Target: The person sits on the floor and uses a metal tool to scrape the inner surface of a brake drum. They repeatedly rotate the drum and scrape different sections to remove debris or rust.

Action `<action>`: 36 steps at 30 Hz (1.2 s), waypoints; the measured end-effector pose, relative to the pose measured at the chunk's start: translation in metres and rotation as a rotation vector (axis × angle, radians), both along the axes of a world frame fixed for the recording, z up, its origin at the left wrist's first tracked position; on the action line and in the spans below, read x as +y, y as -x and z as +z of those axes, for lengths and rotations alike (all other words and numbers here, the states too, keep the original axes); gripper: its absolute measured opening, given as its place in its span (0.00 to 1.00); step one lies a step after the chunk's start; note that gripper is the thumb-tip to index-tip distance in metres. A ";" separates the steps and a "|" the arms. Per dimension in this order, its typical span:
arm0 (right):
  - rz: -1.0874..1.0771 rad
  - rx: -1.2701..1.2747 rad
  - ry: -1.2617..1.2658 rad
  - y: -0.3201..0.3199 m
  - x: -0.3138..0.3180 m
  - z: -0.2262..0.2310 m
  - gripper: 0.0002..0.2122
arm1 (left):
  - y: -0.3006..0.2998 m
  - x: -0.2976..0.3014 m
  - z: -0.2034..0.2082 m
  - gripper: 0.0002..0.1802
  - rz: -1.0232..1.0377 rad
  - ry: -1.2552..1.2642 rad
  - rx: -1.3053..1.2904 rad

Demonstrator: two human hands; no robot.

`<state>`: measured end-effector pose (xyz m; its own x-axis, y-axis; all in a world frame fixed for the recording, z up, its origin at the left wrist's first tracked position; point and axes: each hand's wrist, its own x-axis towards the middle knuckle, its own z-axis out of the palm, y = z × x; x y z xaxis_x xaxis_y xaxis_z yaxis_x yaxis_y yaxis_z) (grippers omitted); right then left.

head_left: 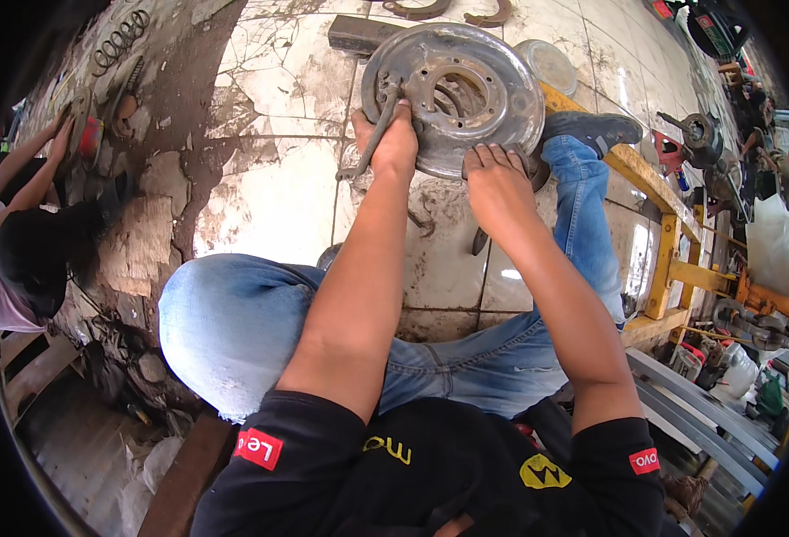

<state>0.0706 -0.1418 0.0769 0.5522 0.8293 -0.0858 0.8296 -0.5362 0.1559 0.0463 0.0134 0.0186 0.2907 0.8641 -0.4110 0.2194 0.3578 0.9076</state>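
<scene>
A round, dirty metal brake backing plate (pixel 511 85) with a large centre hole and small bolt holes lies in front of me, tilted. My left hand (pixel 392 143) is closed at its left side, around a dark curved rod (pixel 378 134) that runs along the plate and past its edge. At the plate's near right rim is my right hand (pixel 499 179), its fingers curled and pressed to the metal. Something dark shows beside those fingers; what it is stays hidden.
A metal block (pixel 358 34) and curved brake shoes (pixel 486 13) lie beyond the plate. A clear round lid (pixel 548 67) sits by it. A yellow metal frame (pixel 667 268) runs along my right. Another person's hands (pixel 61 134) work at far left, near a coil spring (pixel 121 43).
</scene>
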 end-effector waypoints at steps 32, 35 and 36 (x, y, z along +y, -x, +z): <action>-0.027 0.234 0.057 0.004 -0.001 0.012 0.21 | -0.004 0.001 -0.013 0.25 0.031 0.025 -0.112; -0.032 0.201 0.049 0.004 0.002 0.012 0.19 | -0.003 0.002 -0.010 0.25 0.016 0.021 -0.093; -0.020 0.196 0.042 0.007 0.003 0.011 0.18 | -0.001 0.003 -0.013 0.25 0.010 0.003 -0.094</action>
